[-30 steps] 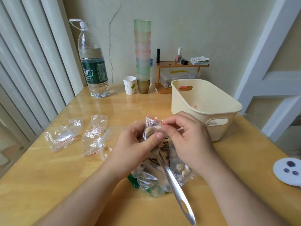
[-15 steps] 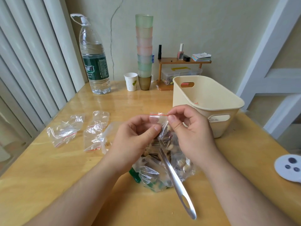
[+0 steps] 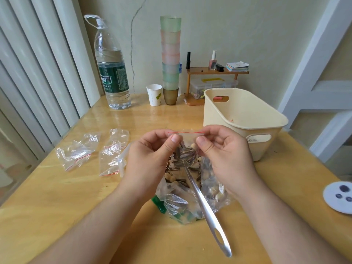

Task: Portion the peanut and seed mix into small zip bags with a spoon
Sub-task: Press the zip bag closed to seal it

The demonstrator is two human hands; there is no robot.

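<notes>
A small clear zip bag with a red line along its top hangs between my hands, partly filled with striped seeds and peanuts. My left hand pinches its top left corner and my right hand pinches its top right corner. Under it on the table lies the big clear bag of peanut and seed mix, open. A long metal spoon rests with its bowl inside that bag and its handle pointing toward me. Two empty small zip bags lie flat to the left.
A cream plastic basket stands at the right, just behind my right hand. At the back are a large water bottle, a paper cup, a tall stack of tumblers and a small wooden shelf. A white disc lies far right.
Both hands have lifted the small bag and moved apart along its red-lined top, which now stretches straight between them. The spoon and the big bag have stayed where they were.
</notes>
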